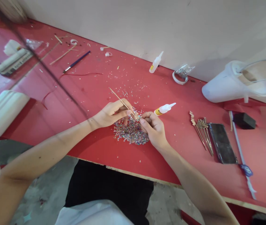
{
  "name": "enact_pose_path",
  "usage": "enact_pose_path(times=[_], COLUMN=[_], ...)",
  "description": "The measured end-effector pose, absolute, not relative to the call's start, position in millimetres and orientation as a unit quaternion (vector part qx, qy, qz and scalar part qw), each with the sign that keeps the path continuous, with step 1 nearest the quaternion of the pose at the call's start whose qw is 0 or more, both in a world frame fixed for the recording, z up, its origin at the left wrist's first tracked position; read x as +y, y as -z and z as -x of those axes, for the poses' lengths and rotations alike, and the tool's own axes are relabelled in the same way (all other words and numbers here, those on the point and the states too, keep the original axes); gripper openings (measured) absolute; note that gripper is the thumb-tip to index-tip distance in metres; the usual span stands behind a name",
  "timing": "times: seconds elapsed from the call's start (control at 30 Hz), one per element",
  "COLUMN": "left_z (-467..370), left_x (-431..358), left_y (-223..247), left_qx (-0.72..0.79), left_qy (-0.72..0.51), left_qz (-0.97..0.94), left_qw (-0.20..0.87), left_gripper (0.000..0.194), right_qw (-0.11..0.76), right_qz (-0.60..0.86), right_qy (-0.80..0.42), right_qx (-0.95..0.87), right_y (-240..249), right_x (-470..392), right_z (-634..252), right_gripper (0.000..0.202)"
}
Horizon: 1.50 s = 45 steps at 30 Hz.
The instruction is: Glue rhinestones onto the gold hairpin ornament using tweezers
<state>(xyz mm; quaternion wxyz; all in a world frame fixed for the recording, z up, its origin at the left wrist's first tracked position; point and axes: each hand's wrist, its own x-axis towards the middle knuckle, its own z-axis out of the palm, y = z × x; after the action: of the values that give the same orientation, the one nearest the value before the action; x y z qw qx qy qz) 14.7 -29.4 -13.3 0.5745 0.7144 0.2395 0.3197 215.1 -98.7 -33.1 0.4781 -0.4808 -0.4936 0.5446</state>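
My left hand (114, 113) is closed round a thin gold hair stick (117, 95), whose stem slants up and to the left past the fingers. The stick's ornate gold head (136, 116) lies between both hands. Close against that head, my right hand (155, 128) pinches with thumb and forefinger; whatever sits between the fingertips is too small to make out. Beneath both hands spreads a pile of small glittering multicoloured stones or sequins (133, 135). Just beyond my right hand lies a white glue bottle with a yellow label (165, 109).
Another glue bottle (155, 63) and a tape ring (179, 78) are near the wall. Finished-looking gold hair sticks (202, 131), a phone (223, 143) and a white jug (224, 82) are right. A brush (78, 61) and a white block (5, 114) lie left.
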Motion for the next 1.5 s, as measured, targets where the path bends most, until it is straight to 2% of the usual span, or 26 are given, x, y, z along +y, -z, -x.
enact_pose_path(times=[0.57, 1.1, 1.5], left_z=[-14.0, -14.3, -14.2], left_x=[-30.1, -30.9, -27.7], left_y=[16.6, 14.7, 13.1], left_qx=[0.236, 0.228, 0.24], left_qy=[-0.33, -0.332, -0.333], left_qz=[-0.736, -0.732, -0.685], left_qw=[0.542, 0.55, 0.602], left_gripper=[0.015, 0.015, 0.016], right_qw=[0.484, 0.499, 0.495], right_qz=[0.481, 0.431, 0.429], right_qy=[-0.535, -0.59, -0.607], right_qx=[-0.498, -0.465, -0.45], right_y=[33.7, 35.0, 35.9], right_x=[-98.0, -95.5, -95.5], right_z=[-214.2, -214.5, -215.8], right_gripper=[0.016, 0.016, 0.018])
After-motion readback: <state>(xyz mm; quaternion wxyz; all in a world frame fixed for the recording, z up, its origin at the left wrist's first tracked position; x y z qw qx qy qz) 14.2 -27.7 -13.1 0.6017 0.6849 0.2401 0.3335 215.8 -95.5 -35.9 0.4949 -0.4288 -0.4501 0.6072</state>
